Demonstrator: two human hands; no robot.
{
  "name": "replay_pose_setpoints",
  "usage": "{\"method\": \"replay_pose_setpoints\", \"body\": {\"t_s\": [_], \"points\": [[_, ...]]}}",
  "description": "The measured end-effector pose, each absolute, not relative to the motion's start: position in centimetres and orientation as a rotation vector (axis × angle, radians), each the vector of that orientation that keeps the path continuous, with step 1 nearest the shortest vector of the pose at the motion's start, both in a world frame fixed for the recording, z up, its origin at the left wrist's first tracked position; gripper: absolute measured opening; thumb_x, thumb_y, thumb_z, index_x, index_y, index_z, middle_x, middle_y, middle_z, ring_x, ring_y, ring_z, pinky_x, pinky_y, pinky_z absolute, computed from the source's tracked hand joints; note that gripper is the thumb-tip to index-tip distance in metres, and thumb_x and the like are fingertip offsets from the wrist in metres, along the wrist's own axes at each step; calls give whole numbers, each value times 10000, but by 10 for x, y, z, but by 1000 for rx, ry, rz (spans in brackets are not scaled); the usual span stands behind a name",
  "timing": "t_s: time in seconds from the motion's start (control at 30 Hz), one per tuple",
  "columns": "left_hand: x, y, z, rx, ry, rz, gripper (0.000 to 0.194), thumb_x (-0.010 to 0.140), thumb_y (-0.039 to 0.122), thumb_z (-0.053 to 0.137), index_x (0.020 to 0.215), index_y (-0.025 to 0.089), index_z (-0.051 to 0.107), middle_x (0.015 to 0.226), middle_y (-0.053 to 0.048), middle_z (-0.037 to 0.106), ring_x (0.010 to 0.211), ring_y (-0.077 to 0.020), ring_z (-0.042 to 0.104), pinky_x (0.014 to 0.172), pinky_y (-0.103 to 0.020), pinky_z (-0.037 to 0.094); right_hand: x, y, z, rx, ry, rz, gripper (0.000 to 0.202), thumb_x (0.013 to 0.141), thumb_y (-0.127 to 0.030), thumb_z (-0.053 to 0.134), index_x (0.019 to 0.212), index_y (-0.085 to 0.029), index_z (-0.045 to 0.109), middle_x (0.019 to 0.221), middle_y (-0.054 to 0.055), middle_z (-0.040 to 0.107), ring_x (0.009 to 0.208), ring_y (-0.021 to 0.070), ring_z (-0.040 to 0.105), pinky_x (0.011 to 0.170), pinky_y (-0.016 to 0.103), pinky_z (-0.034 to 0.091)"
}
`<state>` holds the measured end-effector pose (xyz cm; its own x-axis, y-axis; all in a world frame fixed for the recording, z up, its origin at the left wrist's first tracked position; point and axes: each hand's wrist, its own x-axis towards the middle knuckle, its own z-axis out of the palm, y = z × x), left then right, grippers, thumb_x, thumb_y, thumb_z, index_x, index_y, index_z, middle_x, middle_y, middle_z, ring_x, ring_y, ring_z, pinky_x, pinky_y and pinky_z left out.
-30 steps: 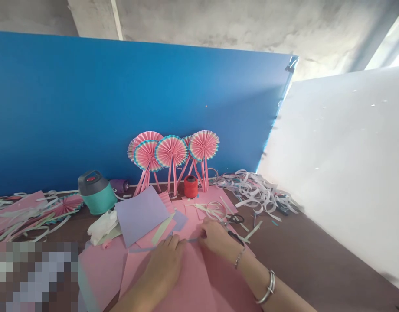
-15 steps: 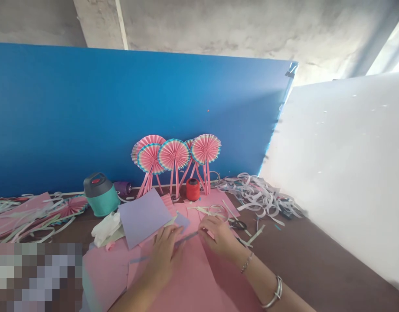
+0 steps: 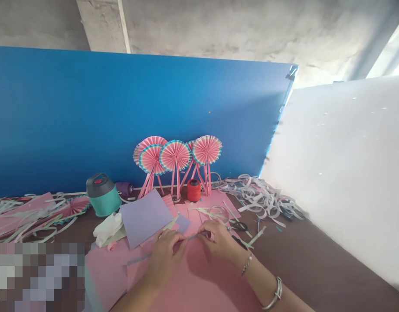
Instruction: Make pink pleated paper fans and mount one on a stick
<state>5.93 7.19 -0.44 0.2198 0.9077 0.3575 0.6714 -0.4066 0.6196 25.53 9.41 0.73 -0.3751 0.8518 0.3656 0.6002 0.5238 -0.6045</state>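
Note:
My left hand [image 3: 167, 255] pinches a narrow grey-purple paper strip [image 3: 195, 235] between thumb and fingers. The other end of that short span is held by my right hand [image 3: 217, 241], also closed in a pinch, with a bracelet and a bangle on the wrist. Below both hands spreads a large pink paper sheet [image 3: 186, 290]; whether the strip is stuck to its edge I cannot tell. More grey-purple strip [image 3: 139, 258] shows left of my left hand. Just beyond the hands lie a purple paper sheet [image 3: 146, 216] and black-handled scissors [image 3: 240, 226], partly hidden.
Pink pleated paper fans [image 3: 175, 155] on sticks lean against the blue panel [image 3: 121, 104]. Near them stand a red spool [image 3: 193, 190] and a teal container [image 3: 103, 199]. Curled paper strips [image 3: 251, 193] heap up at right; a crumpled white tissue [image 3: 106, 229] lies left.
My left hand has gone from flattened fingers on the paper to a pinch on the strip. The strip between my hands looks lifted and shorter. My right hand keeps its place, fingers curled more.

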Motion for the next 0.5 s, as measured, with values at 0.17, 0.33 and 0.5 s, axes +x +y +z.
{"method": "replay_pose_setpoints", "body": {"t_s": [0.17, 0.33, 0.5], "points": [[58, 71, -3, 2226, 1458, 968, 253, 893, 294, 446, 747, 242, 646, 729, 0, 654, 753, -198, 580, 869, -398, 380, 251, 96, 5, -1199, -1870, 829, 144, 755, -213, 547, 633, -184, 618, 641, 16, 622, 624, 149, 536, 622, 276, 390], [51, 77, -5, 2125, 1529, 961, 237, 873, 275, 446, 726, 239, 628, 777, 2, 665, 813, -202, 586, 857, -385, 395, 267, 105, 7, -1198, -1396, 1052, 223, 716, -357, 619, 582, -180, 595, 564, -14, 532, 547, 120, 459, 538, 247, 360], [49, 79, -12, 2046, 1509, 947, 215, 867, 301, 450, 803, 259, 651, 825, 1, 664, 845, -205, 595, 816, -357, 431, 284, 110, 15, -1194, -1174, 982, 367, 724, -511, 625, 819, -163, 691, 626, -9, 525, 537, 111, 394, 505, 249, 321]]}}
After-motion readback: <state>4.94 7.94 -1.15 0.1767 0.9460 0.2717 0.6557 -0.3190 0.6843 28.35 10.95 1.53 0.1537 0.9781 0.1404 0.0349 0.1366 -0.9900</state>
